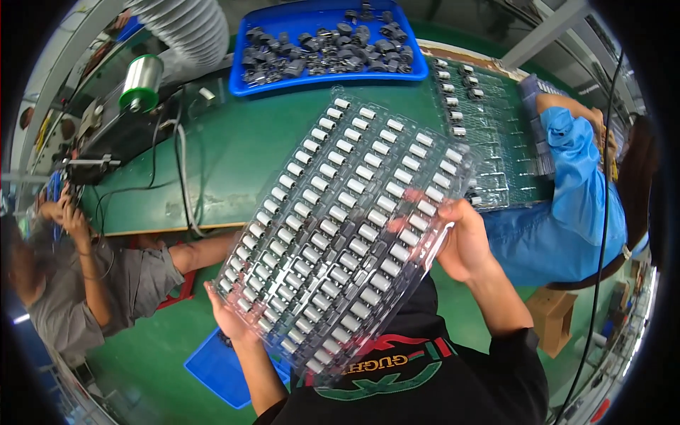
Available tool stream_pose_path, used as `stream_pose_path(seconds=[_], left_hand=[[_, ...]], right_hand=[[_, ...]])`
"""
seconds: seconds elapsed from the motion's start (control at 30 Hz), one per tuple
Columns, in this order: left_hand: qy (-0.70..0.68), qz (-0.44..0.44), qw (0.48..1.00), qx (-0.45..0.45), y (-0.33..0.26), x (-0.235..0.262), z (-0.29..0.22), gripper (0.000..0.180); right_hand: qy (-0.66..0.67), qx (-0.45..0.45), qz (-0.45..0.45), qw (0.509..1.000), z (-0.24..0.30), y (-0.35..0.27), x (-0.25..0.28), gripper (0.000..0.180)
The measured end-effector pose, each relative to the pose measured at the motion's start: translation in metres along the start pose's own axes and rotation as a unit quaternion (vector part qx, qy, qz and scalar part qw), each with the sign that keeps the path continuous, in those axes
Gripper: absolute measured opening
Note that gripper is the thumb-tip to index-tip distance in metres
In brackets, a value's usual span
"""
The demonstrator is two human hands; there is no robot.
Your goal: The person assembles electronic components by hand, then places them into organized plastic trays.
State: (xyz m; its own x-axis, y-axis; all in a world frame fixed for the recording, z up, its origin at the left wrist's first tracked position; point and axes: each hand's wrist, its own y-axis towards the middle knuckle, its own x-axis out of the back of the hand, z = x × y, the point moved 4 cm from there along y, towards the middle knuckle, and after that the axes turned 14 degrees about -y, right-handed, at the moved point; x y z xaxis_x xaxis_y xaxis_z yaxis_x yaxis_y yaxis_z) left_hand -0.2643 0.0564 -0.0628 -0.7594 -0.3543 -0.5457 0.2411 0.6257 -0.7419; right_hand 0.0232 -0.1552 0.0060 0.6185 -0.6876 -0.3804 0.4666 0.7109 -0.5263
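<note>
A green-topped table [219, 149] stands on a green floor [156, 354].

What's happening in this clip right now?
A person in a black shirt is holding up a clear plastic tray carrying rows of pale cylindrical parts, the left hand at its lower left and the right hand at its right edge. Beyond, a blue bin of dark parts sits on a green table. Co-workers in grey and blue are on either side.
</note>
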Motion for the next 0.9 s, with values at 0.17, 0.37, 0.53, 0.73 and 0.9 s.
stream_pose_path(seconds=[0.17, 0.37, 0.53, 0.73, 0.9], left_hand=[[-0.224, 0.255, 0.913, 0.227, 0.01, 0.008, 0.004, 0.072], [-0.198, 0.372, 0.805, 0.417, 0.0, 0.024, 0.012, 0.11], [0.055, 0.383, 0.885, 0.259, -0.004, 0.057, 0.003, 0.089], [0.045, 0.365, 0.91, 0.192, -0.043, 0.042, 0.02, 0.09], [0.035, 0.364, 0.91, 0.195, -0.055, 0.048, 0.028, 0.089]], right_hand=[[-0.016, -0.066, 0.084, 0.994, 0.001, 0.03, -0.009, 0.058], [-0.159, -0.019, 0.052, 0.986, 0.017, 0.054, -0.032, 0.065], [-0.18, -0.033, 0.052, 0.982, 0.024, 0.058, -0.046, 0.058], [-0.216, 0.047, 0.023, 0.975, 0.024, 0.056, -0.043, 0.045], [-0.251, 0.1, -0.011, 0.963, 0.016, 0.029, -0.019, 0.043]])
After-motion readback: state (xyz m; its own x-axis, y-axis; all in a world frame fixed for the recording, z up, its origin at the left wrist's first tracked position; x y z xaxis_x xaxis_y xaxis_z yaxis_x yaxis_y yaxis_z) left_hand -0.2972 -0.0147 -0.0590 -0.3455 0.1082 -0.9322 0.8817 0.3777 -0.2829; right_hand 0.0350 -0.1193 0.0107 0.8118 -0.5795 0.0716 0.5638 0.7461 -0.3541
